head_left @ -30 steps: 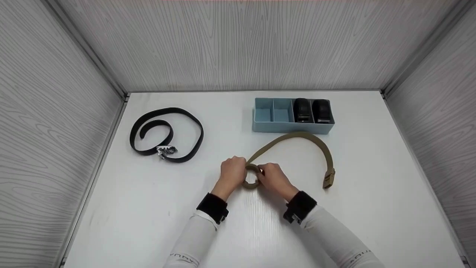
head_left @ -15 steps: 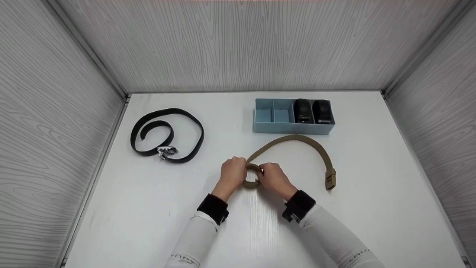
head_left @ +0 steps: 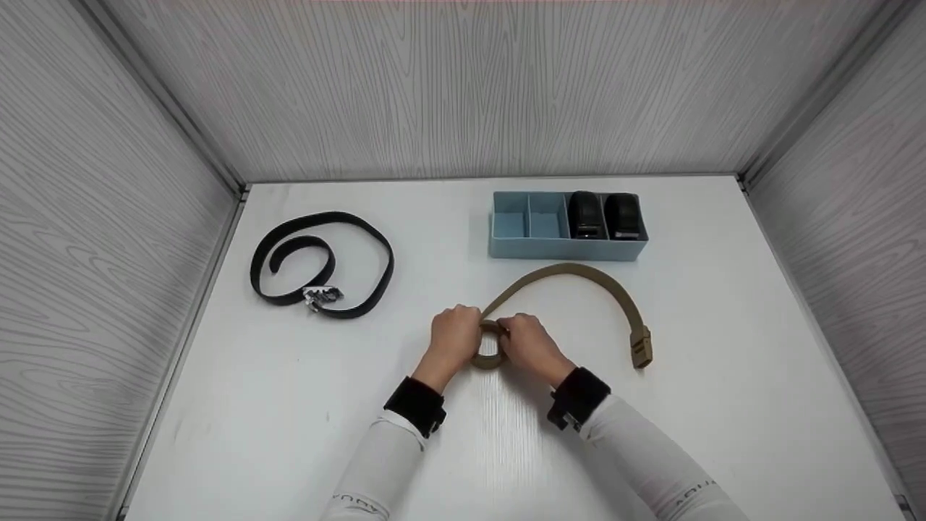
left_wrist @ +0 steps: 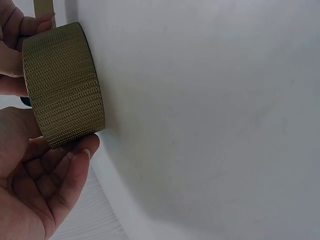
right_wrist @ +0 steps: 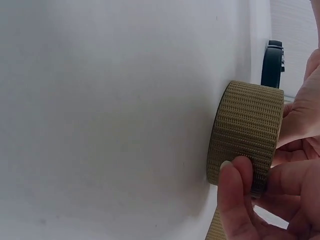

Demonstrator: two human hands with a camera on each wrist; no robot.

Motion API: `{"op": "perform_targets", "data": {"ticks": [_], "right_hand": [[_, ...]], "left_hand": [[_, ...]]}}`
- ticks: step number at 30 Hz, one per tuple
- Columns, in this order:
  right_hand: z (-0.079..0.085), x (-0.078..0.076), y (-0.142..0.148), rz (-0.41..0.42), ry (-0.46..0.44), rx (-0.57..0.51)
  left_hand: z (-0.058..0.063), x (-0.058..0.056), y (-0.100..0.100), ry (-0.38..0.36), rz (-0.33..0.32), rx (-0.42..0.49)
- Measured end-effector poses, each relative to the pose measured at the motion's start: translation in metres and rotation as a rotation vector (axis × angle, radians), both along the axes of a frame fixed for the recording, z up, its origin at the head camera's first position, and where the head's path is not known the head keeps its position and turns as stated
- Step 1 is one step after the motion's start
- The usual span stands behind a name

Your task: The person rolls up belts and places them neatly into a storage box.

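A tan webbing belt (head_left: 571, 269) lies partly rolled on the table, its rolled end standing on edge as a ring between the two hands. My left hand (head_left: 456, 336) grips the roll's left side; in the left wrist view its thumb and fingers (left_wrist: 75, 175) hold the lower end of the ribbed roll (left_wrist: 65, 85). On the other side my right hand (head_left: 532, 346) pinches the roll, with fingertips (right_wrist: 232, 182) against the webbing in the right wrist view. The loose length arcs behind the hands to a tan buckle (head_left: 641, 349) at the right.
Behind the tan belt stands a blue box (head_left: 564, 250) with compartments; two dark rolled belts (head_left: 586, 215) fill the right-hand ones, the left two are empty. A black belt (head_left: 325, 217) with a silver buckle (head_left: 320, 297) lies loosely coiled at left. Grey panels (head_left: 463, 94) enclose the table.
The loose arc of the tan belt has drawn slightly nearer the hands, away from the blue box. Both hands stay at the roll, with the right hand's fingers shifting a little.
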State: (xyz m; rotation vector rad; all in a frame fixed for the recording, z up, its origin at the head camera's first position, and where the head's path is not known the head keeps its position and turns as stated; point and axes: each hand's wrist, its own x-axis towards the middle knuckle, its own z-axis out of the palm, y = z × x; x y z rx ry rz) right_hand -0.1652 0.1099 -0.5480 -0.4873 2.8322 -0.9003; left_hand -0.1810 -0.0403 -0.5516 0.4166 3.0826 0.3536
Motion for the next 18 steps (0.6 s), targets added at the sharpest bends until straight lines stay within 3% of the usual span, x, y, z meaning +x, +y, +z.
{"op": "perform_targets", "data": {"ticks": [7,15,18], "right_hand": [[0.0035,0.0054,0.0001,-0.055,0.007,0.018],[0.0018,0.0006,0.0031,0.034,0.092,0.004],[0.0004,0.0004,0.0051,0.025,0.063,-0.019]], "left_hand": [[-0.0033,-0.0004,0.0,0.036,0.028,0.017],[0.0,-0.0009,0.0012,0.017,0.011,0.031],[0.0,-0.0009,0.0015,0.01,0.008,0.024]]}}
